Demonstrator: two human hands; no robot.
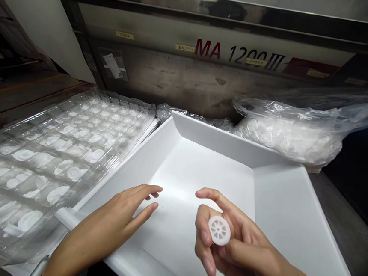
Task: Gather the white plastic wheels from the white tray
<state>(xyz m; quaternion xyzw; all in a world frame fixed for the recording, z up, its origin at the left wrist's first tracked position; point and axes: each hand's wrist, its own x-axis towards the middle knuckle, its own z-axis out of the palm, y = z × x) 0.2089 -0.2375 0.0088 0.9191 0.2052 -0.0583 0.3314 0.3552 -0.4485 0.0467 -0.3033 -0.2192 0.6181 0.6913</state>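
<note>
A small round white plastic wheel (219,230) with spoke-like slots is held in my right hand (242,242), between the thumb and bent fingers, its slotted face toward me. The index finger stretches out past it. My left hand (129,208) hovers over the left part of a white scoop-shaped tray (278,198); its fingers are apart and nothing is in them. Both hands are above the tray, with a gap between them. Just a tiny speck shows on the tray floor near the left fingertips.
Left of the white tray lies a clear plastic compartment tray (103,172) holding many white parts. A clear bag (287,134) of white pieces sits behind the tray at the right. A machine panel (163,76) marked MA 1200III stands across the back.
</note>
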